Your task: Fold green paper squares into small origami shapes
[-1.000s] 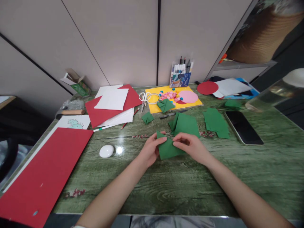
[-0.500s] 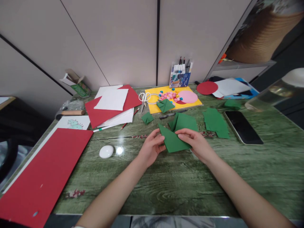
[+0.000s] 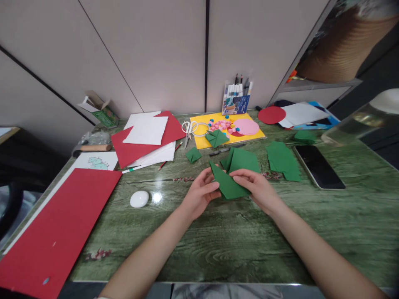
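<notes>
Between my hands is a folded green paper (image 3: 229, 185), held just above the table. My left hand (image 3: 202, 193) grips its left side, thumb on the near face and fingers behind. The thumb and fingers of my right hand (image 3: 254, 187) pinch its upper right edge. Just beyond lies another folded green piece (image 3: 245, 160), partly standing up and partly covered by what I hold. Two smaller folded green shapes, a square one (image 3: 193, 155) and a creased one (image 3: 217, 138), lie farther back. Several loose green sheets (image 3: 282, 162) are to the right.
A phone (image 3: 319, 167) and a clear bottle (image 3: 358, 120) stand to the right. White-handled scissors (image 3: 187, 132), a yellow sheet (image 3: 201, 141) with small coloured balls, and a marker box (image 3: 237, 99) are at the back. Red card (image 3: 62, 224) and a white mouse (image 3: 139, 199) lie left.
My left thumb and fingers have shifted slightly on the green paper, and its left part has tilted a little to the right. My right hand stays almost in place.
</notes>
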Tool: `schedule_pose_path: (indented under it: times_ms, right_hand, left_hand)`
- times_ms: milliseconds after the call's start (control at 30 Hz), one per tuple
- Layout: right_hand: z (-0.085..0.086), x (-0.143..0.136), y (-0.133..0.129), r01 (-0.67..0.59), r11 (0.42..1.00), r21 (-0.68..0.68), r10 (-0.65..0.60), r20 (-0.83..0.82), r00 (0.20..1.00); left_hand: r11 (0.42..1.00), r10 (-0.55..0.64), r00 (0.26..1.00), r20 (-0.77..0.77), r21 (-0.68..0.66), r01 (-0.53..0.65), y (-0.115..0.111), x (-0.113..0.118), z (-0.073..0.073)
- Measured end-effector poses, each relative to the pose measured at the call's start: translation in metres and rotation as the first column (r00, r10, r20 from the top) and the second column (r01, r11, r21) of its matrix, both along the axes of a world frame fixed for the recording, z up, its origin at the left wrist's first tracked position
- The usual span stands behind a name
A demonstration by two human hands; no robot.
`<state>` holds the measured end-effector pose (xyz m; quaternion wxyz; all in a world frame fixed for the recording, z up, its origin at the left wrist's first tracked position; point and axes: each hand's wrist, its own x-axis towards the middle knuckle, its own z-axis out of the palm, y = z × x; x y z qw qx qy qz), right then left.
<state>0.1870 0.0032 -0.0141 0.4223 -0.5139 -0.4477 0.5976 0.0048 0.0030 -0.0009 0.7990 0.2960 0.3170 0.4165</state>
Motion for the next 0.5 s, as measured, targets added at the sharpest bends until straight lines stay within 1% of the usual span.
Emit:
schedule_pose_path:
  times_ms: [100,200,367,500]
  right_hand:
    - [0.0011,-0.0004,-0.0001,-0.033,0.998,0.053,0.028,0.096,0.995]
    - [0.0050,-0.0006,-0.0011,-0.082,0.994,0.076,0.070,0.143,0.987]
    - [0.0096,0.0008,-0.0022,-0.217,0.967,0.136,0.195,0.155,0.968]
    - [0.0057,0.0013,-0.0012,-0.251,0.955,0.158,0.221,0.186,0.957]
  left_hand:
    - [1.000,0.007,1.000,-0.005,0.011,-0.007,-0.0002,0.0004,-0.0010]
    - [1.000,0.015,1.000,0.011,0.007,-0.015,0.0000,0.0004,-0.0016]
    - [0.997,0.070,0.997,0.037,-0.035,-0.069,0.0015,-0.0013,-0.0018]
    - [0.992,0.111,0.992,0.051,-0.069,-0.108,0.0024,-0.0017,-0.0029]
